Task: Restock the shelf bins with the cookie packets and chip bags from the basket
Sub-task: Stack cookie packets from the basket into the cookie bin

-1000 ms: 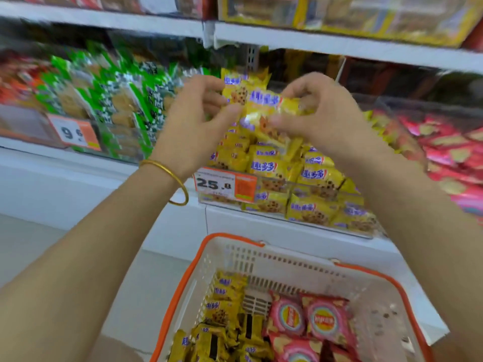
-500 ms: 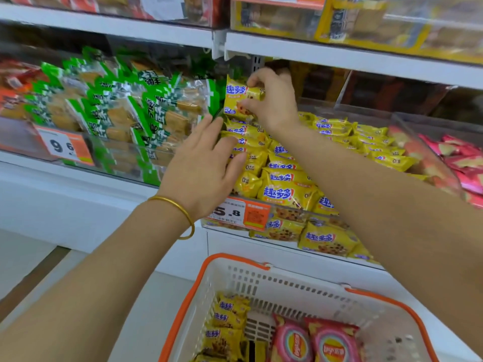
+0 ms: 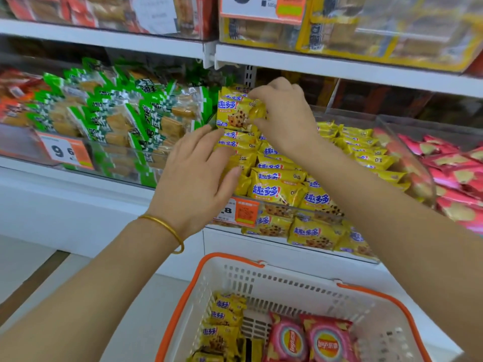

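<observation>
Shelves [image 3: 104, 39] carry clear snack bins [image 3: 117, 163] above pale floor [image 3: 146, 296].

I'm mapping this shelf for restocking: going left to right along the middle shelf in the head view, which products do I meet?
Red-orange packets → green packets → yellow cookie packets → pink bags.

The white shelf [image 3: 65, 186] carries clear bins [image 3: 23, 146] side by side: green packets [image 3: 117, 118] on the left, yellow cookie packets [image 3: 277, 186] heaped in the middle, pink chip bags [image 3: 457, 178] on the right. Orange price tags [image 3: 65, 152] front two bins.
</observation>
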`<action>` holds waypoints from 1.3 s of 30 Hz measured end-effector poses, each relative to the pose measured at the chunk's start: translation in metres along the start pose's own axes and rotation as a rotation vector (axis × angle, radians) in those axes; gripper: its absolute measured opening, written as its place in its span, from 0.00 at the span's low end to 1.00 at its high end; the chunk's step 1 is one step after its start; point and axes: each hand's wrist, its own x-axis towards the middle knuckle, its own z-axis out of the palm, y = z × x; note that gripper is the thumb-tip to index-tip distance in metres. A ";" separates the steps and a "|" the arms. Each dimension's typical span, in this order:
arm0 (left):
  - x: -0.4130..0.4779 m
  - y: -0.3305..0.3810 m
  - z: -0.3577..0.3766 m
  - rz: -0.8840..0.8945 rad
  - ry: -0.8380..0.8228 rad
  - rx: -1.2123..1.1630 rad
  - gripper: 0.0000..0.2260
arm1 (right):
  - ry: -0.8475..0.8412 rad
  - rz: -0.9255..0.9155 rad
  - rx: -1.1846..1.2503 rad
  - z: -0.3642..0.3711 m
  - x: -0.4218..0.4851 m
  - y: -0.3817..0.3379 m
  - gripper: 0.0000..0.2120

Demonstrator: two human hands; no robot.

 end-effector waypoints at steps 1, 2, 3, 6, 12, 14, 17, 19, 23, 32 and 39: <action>-0.005 0.006 -0.006 0.031 0.039 0.014 0.18 | 0.021 -0.006 0.036 -0.008 -0.013 -0.002 0.18; -0.010 0.013 -0.014 0.065 0.076 0.032 0.15 | 0.044 -0.017 0.101 -0.018 -0.030 -0.005 0.15; -0.017 0.019 -0.020 0.107 0.095 0.043 0.13 | 0.063 -0.034 0.187 -0.027 -0.051 -0.009 0.13; -0.045 0.028 -0.023 0.225 -0.039 -0.002 0.11 | 0.052 -0.079 0.425 -0.026 -0.129 -0.020 0.07; -0.100 0.015 0.010 0.239 -0.609 0.066 0.18 | -0.716 0.169 0.368 0.139 -0.227 -0.011 0.08; -0.101 0.009 0.015 0.205 -0.689 0.085 0.20 | -0.859 0.215 0.381 0.193 -0.249 -0.006 0.10; -0.097 0.007 0.023 0.162 -0.700 0.130 0.24 | -1.052 0.155 0.279 0.250 -0.286 -0.013 0.12; -0.095 0.007 0.029 0.168 -0.758 0.168 0.19 | -1.096 0.128 0.187 0.272 -0.305 -0.023 0.15; -0.087 0.008 0.038 0.179 -0.808 0.148 0.17 | -1.033 0.154 0.029 0.282 -0.319 -0.035 0.19; -0.073 0.021 0.037 0.119 -1.066 0.119 0.19 | -0.929 0.221 0.503 0.174 -0.259 -0.003 0.13; -0.039 0.039 0.009 -0.037 -0.960 -0.299 0.17 | -0.528 0.249 0.728 0.031 -0.210 -0.003 0.14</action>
